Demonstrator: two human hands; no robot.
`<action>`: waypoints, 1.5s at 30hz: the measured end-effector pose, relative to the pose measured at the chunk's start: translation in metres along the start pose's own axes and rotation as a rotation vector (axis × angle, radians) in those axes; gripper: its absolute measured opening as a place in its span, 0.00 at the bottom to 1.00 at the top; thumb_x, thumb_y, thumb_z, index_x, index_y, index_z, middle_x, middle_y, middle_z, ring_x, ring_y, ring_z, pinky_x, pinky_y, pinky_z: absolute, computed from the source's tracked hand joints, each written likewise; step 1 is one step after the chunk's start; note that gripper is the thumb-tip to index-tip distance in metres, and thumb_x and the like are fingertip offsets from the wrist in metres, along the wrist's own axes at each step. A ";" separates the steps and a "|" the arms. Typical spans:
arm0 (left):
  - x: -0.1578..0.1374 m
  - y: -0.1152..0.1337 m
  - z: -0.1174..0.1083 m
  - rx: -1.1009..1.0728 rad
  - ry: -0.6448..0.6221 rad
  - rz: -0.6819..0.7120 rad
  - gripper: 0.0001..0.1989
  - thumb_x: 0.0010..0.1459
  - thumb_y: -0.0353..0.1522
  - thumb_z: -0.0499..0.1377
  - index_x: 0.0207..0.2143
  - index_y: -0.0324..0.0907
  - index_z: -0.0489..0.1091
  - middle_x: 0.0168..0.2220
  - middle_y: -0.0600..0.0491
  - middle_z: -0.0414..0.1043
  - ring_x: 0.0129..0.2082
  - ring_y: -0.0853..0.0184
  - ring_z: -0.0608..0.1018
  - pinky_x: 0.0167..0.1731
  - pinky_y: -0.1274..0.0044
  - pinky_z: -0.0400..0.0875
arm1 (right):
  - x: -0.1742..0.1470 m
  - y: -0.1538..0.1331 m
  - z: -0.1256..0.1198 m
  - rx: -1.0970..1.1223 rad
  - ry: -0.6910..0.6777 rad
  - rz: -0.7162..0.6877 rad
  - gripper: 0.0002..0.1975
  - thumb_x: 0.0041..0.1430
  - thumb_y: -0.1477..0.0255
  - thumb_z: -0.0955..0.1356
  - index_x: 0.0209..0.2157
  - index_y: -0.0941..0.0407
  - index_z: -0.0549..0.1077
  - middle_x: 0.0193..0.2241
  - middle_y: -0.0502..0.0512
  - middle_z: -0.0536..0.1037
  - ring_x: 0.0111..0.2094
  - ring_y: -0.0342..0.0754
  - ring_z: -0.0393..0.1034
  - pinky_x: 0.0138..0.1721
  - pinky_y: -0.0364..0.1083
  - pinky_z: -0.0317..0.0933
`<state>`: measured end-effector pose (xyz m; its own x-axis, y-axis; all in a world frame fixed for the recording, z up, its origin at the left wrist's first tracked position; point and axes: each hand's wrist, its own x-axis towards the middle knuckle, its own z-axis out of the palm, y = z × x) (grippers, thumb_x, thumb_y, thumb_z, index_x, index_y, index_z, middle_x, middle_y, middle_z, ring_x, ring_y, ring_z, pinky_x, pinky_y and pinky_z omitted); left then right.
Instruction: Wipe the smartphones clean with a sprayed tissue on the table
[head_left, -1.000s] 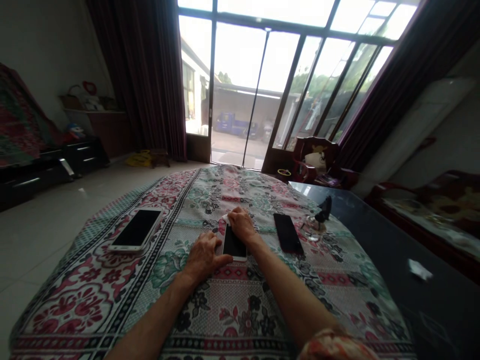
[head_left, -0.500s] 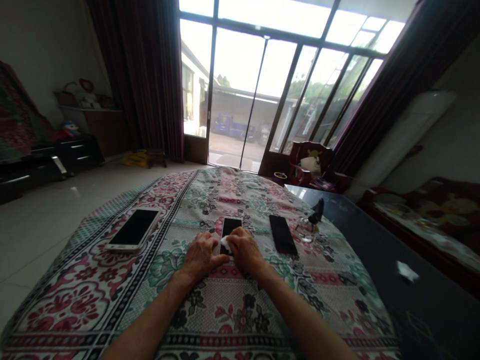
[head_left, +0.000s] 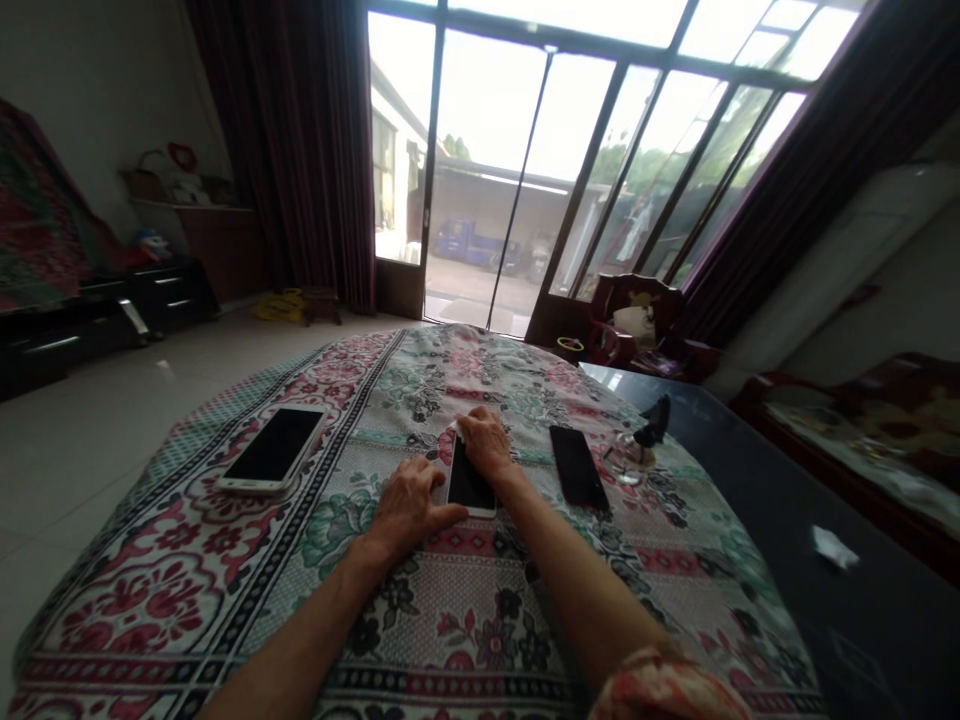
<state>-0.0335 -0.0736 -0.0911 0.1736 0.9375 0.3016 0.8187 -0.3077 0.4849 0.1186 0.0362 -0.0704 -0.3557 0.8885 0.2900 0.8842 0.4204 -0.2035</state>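
A small white-framed smartphone (head_left: 471,490) lies screen up on the patterned tablecloth, between my hands. My left hand (head_left: 409,500) is curled against it, thumb at the near edge and fingers along the left side. At the phone's far end, my right hand (head_left: 486,442) presses a white tissue (head_left: 454,428) down, its fingers closed and covering most of it. Left of my hands rests a larger white smartphone (head_left: 274,448). A black smartphone (head_left: 578,466) lies to the right, beside a clear spray bottle (head_left: 630,458) with a black nozzle.
The tablecloth (head_left: 480,620) covers a round table. Along its right runs a dark tabletop (head_left: 772,500) bearing a crumpled white tissue (head_left: 834,547). Beyond are a wooden armchair (head_left: 637,315), glass doors (head_left: 487,200) and a dark curtain (head_left: 300,150).
My right hand has slid the tissue from the middle of the small phone to its far end, baring more of the screen. My left hand stays at the phone's near left side.
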 end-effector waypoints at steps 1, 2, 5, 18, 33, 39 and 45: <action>0.000 -0.002 -0.001 -0.025 -0.011 0.009 0.20 0.47 0.43 0.69 0.38 0.39 0.75 0.39 0.48 0.72 0.43 0.58 0.73 0.47 0.69 0.67 | -0.004 0.000 -0.001 0.001 0.004 -0.019 0.14 0.68 0.72 0.60 0.40 0.52 0.78 0.43 0.56 0.73 0.45 0.51 0.63 0.46 0.45 0.55; 0.001 -0.004 -0.002 -0.052 -0.024 0.022 0.19 0.47 0.41 0.69 0.39 0.40 0.76 0.40 0.49 0.72 0.43 0.58 0.73 0.47 0.70 0.67 | -0.008 0.000 -0.002 0.002 0.003 -0.044 0.14 0.68 0.72 0.60 0.38 0.52 0.78 0.43 0.56 0.73 0.45 0.50 0.63 0.46 0.45 0.55; 0.001 -0.009 -0.005 -0.111 -0.058 0.062 0.17 0.47 0.37 0.69 0.40 0.41 0.78 0.42 0.49 0.73 0.44 0.59 0.73 0.48 0.71 0.67 | -0.023 0.000 -0.009 0.010 -0.022 -0.132 0.14 0.68 0.73 0.61 0.36 0.52 0.79 0.42 0.55 0.74 0.44 0.50 0.63 0.47 0.45 0.55; -0.001 0.000 0.000 -0.050 0.016 0.013 0.09 0.47 0.33 0.66 0.32 0.40 0.75 0.37 0.50 0.72 0.42 0.60 0.73 0.46 0.72 0.67 | -0.112 -0.025 -0.036 0.125 -0.092 -0.255 0.11 0.64 0.75 0.64 0.39 0.51 0.79 0.41 0.55 0.73 0.42 0.48 0.62 0.45 0.46 0.59; 0.005 0.005 0.000 0.030 -0.026 -0.038 0.20 0.48 0.42 0.68 0.42 0.42 0.76 0.41 0.48 0.72 0.44 0.57 0.73 0.48 0.70 0.66 | -0.004 0.004 -0.020 0.023 -0.111 -0.074 0.12 0.66 0.71 0.64 0.36 0.54 0.81 0.41 0.57 0.75 0.46 0.49 0.66 0.50 0.45 0.55; 0.007 0.008 0.001 0.054 -0.034 -0.052 0.21 0.50 0.44 0.67 0.42 0.41 0.76 0.40 0.47 0.71 0.44 0.56 0.73 0.47 0.68 0.67 | 0.008 0.006 -0.009 0.032 -0.048 -0.058 0.15 0.67 0.71 0.63 0.35 0.54 0.81 0.40 0.58 0.74 0.45 0.51 0.65 0.48 0.46 0.56; 0.007 0.007 0.001 0.036 -0.039 -0.049 0.18 0.49 0.42 0.67 0.41 0.44 0.76 0.39 0.50 0.72 0.44 0.57 0.73 0.47 0.69 0.67 | -0.041 0.001 -0.017 0.028 -0.035 -0.213 0.14 0.67 0.71 0.62 0.35 0.52 0.79 0.42 0.56 0.73 0.44 0.51 0.62 0.45 0.46 0.58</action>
<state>-0.0263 -0.0685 -0.0864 0.1530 0.9572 0.2457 0.8459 -0.2554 0.4683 0.1386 -0.0027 -0.0664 -0.5440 0.7847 0.2971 0.7796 0.6036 -0.1667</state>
